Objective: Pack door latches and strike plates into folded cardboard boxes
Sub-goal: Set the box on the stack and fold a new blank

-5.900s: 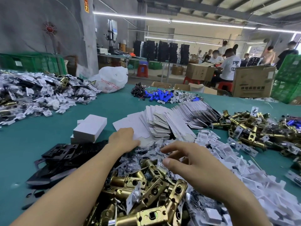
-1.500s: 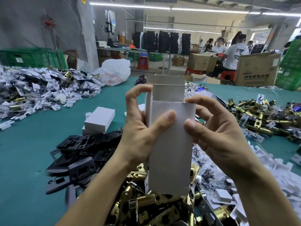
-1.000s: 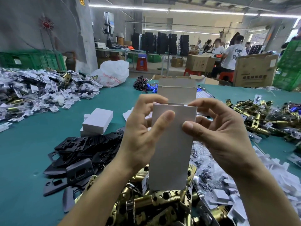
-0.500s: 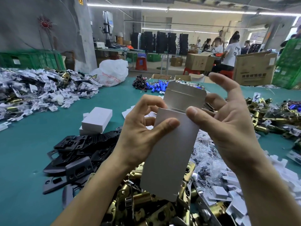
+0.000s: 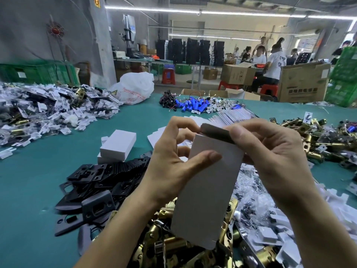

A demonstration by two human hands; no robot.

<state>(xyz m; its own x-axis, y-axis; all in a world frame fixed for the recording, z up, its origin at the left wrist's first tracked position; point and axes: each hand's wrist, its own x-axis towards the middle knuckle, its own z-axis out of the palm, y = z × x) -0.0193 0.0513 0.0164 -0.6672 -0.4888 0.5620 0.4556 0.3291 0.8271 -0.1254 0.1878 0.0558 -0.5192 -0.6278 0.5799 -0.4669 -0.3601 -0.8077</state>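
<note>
A white cardboard box stands upright in the air above a heap of brass door latches. My left hand grips its left side, thumb across the front face. My right hand pinches the top flap, which is folded down over the box's upper end. Black strike plates lie piled to the left on the green table. Two closed white boxes sit stacked behind the plates.
Flat white box blanks fan out behind my hands. White plastic pieces and more brass latches cover the right. A heap of bagged parts fills the far left. Blue cylinders, a white bag, and seated workers lie beyond.
The box's top flap stood up half a second ago; my right hand has now bent it down over the opening. My left hand keeps its grip and the box tilts slightly.
</note>
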